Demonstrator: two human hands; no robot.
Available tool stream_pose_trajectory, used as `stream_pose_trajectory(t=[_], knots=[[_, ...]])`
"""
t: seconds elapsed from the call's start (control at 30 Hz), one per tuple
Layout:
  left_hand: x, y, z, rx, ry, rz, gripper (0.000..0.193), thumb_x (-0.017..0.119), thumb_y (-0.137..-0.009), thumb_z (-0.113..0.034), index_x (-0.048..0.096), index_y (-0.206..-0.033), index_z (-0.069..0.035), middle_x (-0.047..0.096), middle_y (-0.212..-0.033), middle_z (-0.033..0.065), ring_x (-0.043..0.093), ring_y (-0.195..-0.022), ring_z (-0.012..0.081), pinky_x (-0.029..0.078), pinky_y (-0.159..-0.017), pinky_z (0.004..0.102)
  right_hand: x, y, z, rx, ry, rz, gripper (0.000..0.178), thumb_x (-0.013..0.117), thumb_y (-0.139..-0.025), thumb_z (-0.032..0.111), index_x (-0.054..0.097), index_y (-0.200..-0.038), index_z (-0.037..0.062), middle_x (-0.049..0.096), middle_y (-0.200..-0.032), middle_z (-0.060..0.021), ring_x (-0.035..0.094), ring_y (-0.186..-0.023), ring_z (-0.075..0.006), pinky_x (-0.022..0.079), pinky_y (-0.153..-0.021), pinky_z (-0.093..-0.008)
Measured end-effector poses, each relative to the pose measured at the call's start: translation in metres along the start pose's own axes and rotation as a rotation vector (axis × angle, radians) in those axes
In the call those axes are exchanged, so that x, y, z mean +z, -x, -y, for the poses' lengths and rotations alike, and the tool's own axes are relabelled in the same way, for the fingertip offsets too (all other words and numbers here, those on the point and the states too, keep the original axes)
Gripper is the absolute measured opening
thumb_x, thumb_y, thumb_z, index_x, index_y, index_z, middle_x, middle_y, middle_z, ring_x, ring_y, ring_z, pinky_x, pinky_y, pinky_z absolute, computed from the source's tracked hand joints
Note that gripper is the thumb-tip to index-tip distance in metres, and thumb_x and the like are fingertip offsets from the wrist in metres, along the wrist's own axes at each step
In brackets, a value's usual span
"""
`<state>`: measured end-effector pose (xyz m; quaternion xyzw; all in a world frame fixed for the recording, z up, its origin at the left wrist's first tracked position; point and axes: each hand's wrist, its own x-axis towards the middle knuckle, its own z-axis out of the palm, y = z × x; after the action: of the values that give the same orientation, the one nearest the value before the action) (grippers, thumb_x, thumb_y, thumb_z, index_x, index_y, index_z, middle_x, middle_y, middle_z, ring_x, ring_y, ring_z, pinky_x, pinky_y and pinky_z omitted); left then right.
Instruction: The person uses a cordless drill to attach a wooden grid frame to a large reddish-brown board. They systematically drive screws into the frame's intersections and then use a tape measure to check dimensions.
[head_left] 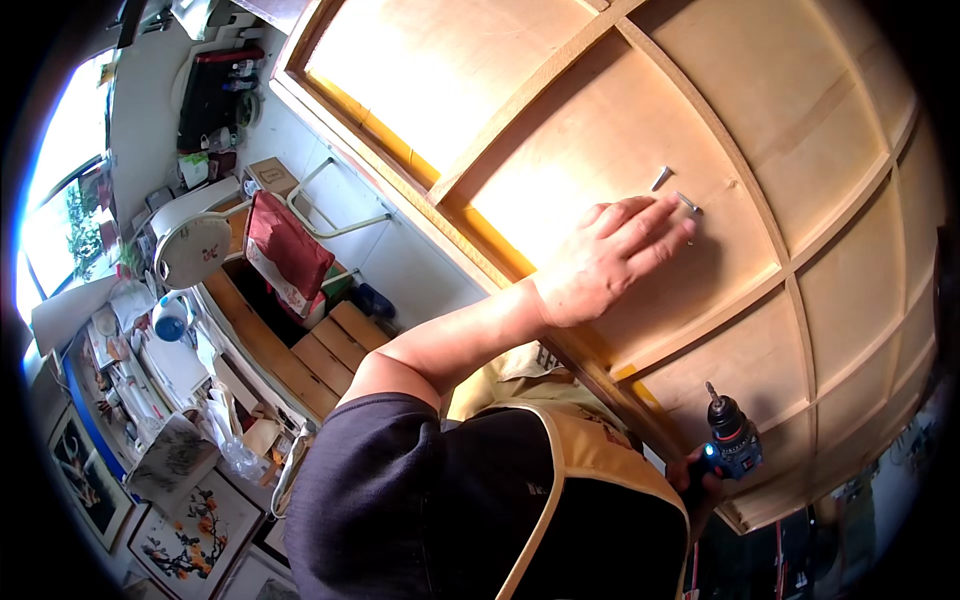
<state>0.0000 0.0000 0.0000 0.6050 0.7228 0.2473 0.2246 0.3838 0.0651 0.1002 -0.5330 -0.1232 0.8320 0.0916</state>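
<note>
My left hand (617,255) reaches palm down over a framed wooden panel (600,130), its fingers bent and somewhat apart. Two silver screws lie by the fingertips: one screw (661,178) just beyond them, another screw (689,204) right against them. Under the fingers the view is blocked. At the lower right my right hand (693,474) is wrapped round the grip of a blue and black cordless drill (734,440). The drill's bit points up and away from me, over a lower compartment of the panel, and a small light glows on its body.
Wooden ribs (704,95) divide the panel into compartments. To the left stand a chair with a red cloth (283,243), a round stool seat (192,250) and wooden drawers (335,350). A cluttered table (150,365) and framed pictures (192,535) fill the lower left.
</note>
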Motion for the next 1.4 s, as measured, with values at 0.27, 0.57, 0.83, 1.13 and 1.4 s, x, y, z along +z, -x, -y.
stream_pose_trajectory(t=[0.27,0.57,0.83,1.13,1.4], knots=[[-0.002,-0.012,0.016,0.203,0.050,-0.106,0.041,0.053,-0.078,-0.020,0.063,-0.112,0.000,0.058,-0.125,0.0145,0.056,-0.112,0.0304,0.045,-0.093,0.0412,0.032,-0.007,0.008,-0.026,0.028,-0.156,0.045,0.069,-0.073,0.034,0.058,-0.100,0.0001,0.053,-0.059,-0.0084,0.050,-0.054,-0.0185,0.039,-0.053,-0.0274],[-0.017,-0.048,-0.008,0.014,-0.030,-0.427,0.020,0.066,-0.077,0.005,0.056,-0.094,-0.002,0.059,-0.107,0.0193,0.055,-0.109,0.0370,0.044,-0.093,0.0463,0.035,-0.009,0.013,-0.120,0.086,-0.041,0.045,0.067,-0.070,0.035,0.061,-0.095,-0.0011,0.056,-0.060,-0.0093,0.053,-0.052,-0.0174,0.043,-0.052,-0.0272],[0.006,-0.046,0.001,0.142,-0.074,-0.153,0.020,0.049,-0.082,0.000,0.053,-0.102,-0.002,0.056,-0.098,0.0171,0.051,-0.093,0.0366,0.045,-0.086,0.0433,0.000,0.008,-0.001,-0.154,0.010,0.078,0.044,0.068,-0.070,0.033,0.061,-0.098,-0.0003,0.057,-0.062,-0.0102,0.054,-0.053,-0.0179,0.043,-0.054,-0.0270],[-0.003,-0.049,0.001,-0.336,1.408,-0.356,0.023,0.054,-0.092,0.004,0.056,-0.114,0.003,0.060,-0.095,0.0052,0.057,-0.088,0.0166,0.048,-0.087,0.0275,-0.050,0.029,-0.016,-0.241,-0.071,0.178,0.045,0.070,-0.070,0.034,0.060,-0.098,0.0005,0.057,-0.062,-0.0098,0.053,-0.052,-0.0183,0.043,-0.053,-0.0286],[0.012,-0.024,-0.014,-0.384,1.963,-0.289,0.016,0.054,-0.091,-0.012,0.062,-0.101,-0.003,0.061,-0.087,0.0044,0.059,-0.080,0.0145,0.050,-0.075,0.0245,-0.099,0.055,-0.026,-0.357,-0.133,0.189,0.045,0.073,-0.068,0.031,0.058,-0.096,-0.0007,0.055,-0.060,-0.0076,0.052,-0.049,-0.0186,0.042,-0.052,-0.0305]])
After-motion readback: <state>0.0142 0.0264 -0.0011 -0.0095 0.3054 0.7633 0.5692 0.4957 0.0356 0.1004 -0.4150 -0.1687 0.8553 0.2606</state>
